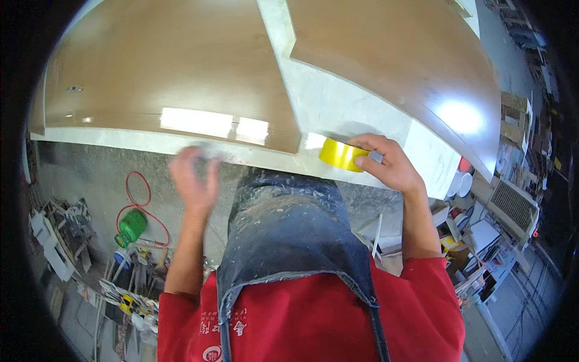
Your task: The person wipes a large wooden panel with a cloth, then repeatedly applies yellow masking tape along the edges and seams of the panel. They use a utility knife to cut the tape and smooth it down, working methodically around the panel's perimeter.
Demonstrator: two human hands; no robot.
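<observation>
My right hand [391,164] grips a roll of bright yellow tape [341,154] by its right side, thumb on the near face and fingers over the far rim. The roll is at the near edge of the white work table [329,96], just right of a brown panel's corner. My left hand [194,181] is blurred, at the table's near edge further left. Its thumb and fingers stand apart, and no held thing shows between them. Beyond it lies the large glossy brown panel [169,66]. A second brown panel [392,54] lies to the right, with white tabletop between the two.
On the floor at left stand a green gas cylinder [132,225] with a red hose [139,175] and a cluster of tools [129,295]. White buckets [463,184], a grey grille-fronted unit [512,204] and cluttered boxes are at right. My dark apron [289,223] is close to the table edge.
</observation>
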